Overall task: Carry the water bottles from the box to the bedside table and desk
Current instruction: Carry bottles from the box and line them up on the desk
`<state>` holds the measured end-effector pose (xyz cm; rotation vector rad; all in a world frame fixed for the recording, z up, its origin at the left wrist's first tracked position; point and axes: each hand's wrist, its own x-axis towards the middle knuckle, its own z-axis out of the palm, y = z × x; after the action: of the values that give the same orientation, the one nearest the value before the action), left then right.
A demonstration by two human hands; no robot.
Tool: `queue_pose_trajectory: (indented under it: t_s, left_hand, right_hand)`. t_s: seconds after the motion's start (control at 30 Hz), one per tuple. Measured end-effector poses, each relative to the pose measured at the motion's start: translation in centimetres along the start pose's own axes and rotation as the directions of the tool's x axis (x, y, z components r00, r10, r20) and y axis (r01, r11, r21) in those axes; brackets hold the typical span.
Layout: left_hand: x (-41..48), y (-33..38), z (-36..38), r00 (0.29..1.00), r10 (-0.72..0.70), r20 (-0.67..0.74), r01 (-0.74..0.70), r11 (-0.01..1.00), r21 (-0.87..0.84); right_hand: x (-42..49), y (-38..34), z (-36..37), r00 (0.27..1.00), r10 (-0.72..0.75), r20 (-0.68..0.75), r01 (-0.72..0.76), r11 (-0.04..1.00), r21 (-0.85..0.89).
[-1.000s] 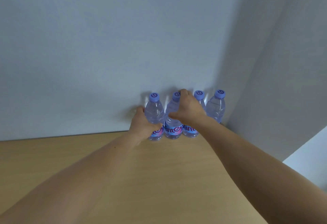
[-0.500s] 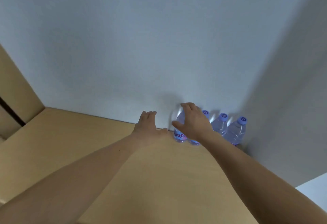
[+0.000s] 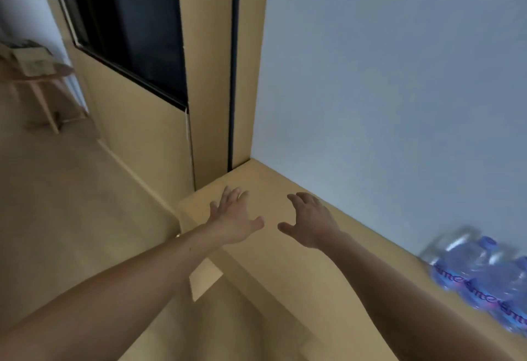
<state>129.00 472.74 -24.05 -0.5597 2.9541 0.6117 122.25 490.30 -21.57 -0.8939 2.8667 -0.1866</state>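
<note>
**Setting.** A pale wooden worktop (image 3: 273, 272) runs along a plain light-blue wall (image 3: 399, 75). The head view is somewhat blurred.

**Left hand** (image 3: 232, 218). Palm down, fingers straight and spread, holding nothing. It is over the worktop's left end, near the corner. Whether it touches the surface cannot be told.

**Right hand** (image 3: 309, 224). Fingers loosely bent, thumb out, holding nothing. It is just beside the left hand with the thumbs facing each other, not touching.

**Water bottles** (image 3: 479, 272). A row of clear bottles with purple caps and purple-pink labels. They are on the worktop by the wall at the lower right edge of the view, well apart from both hands. They are blurred and cut off. At least three show, but the full count is unreadable.

**Wooden panel** (image 3: 211, 75). An upright at the worktop's far left end, with a dark gap beside it.

**Dark glass pane** (image 3: 137, 33). Set into the woodwork further left.

**Floor** (image 3: 57, 204). Pale, to the left of the worktop.

**Small table** (image 3: 34, 75). At the far left and blurred, with something pale on top.

**Progress (judged).** One drop-off looks complete, with bottles lined up on this worktop and both hands free. Whether this is the desk or the bedside table cannot be told. The box is out of view, so its remaining stock is unknown. The second surface likely awaits its share.
</note>
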Motion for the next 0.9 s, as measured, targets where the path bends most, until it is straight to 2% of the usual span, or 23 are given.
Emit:
queue_pose_trajectory:
  t_s: [0.17, 0.33, 0.63, 0.9]
  left_hand:
    - [-3.4, -14.0, -4.3, 0.979, -0.199, -0.034, 0.197, 0.980, -0.039]
    - [-5.3, -23.4, -7.9, 0.927, -0.365, -0.088, 0.359, 0.930, -0.080]
    - [-1.4, -33.6, -11.9, 0.820, -0.566, -0.090, 0.566, 0.824, -0.025]
    - [4.8, -39.2, -16.7, 0.723, -0.681, -0.117, 0.682, 0.731, -0.042]
  right_hand:
    - [4.2, -13.1, 3.2, 0.980, -0.181, 0.078, 0.184, 0.983, -0.024]
    - [8.2, -22.7, 4.9, 0.933, -0.341, 0.113, 0.346, 0.938, -0.024]
    - [19.7, -34.0, 7.1, 0.799, -0.574, 0.179, 0.569, 0.818, 0.084]
    - [31.6, -40.2, 5.7, 0.717, -0.673, 0.183, 0.663, 0.739, 0.119]
